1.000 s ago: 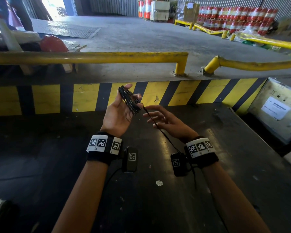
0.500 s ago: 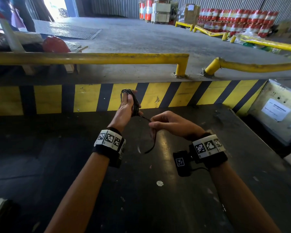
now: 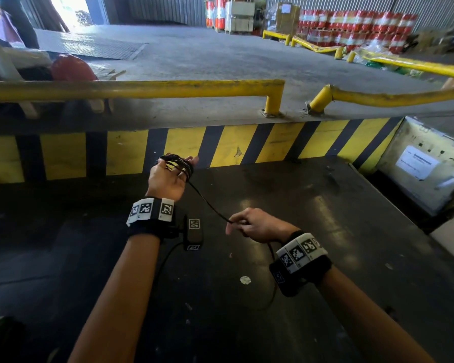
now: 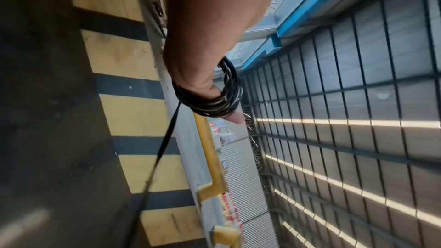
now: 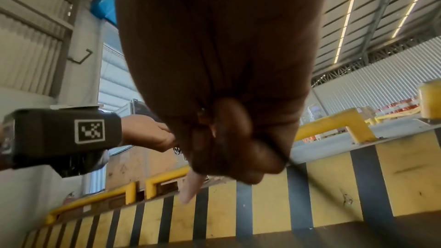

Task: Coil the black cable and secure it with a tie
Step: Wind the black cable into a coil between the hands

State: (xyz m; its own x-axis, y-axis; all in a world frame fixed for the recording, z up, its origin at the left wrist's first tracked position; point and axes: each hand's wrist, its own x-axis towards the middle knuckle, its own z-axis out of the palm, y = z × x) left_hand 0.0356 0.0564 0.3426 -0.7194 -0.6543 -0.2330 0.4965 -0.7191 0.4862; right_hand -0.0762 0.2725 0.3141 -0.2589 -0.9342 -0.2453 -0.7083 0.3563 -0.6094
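Observation:
The black cable point(image 3: 177, 165) is wound in several loops round the straight, spread fingers of my left hand point(image 3: 180, 163), held up in front of the striped kerb. In the left wrist view the coil point(image 4: 214, 101) circles the fingers point(image 4: 235, 118), one tip poking past it. A single taut strand point(image 3: 207, 203) runs down and right to my right hand point(image 3: 232, 222), which pinches it. The slack tail point(image 3: 273, 284) drops below that wrist. The right wrist view shows curled fingers point(image 5: 238, 148) on the thin strand point(image 5: 285, 156). No tie is in view.
Both hands are above a dark, scuffed work surface point(image 3: 325, 231). A yellow-and-black striped kerb point(image 3: 247, 142) rises behind it, with yellow rails point(image 3: 142, 89) on top. A pale box with a label point(image 3: 425, 163) stands at the right edge.
My right hand has drawn back toward me and to the right, pulling the strand taut. My left hand has turned and spread its fingers inside the coil.

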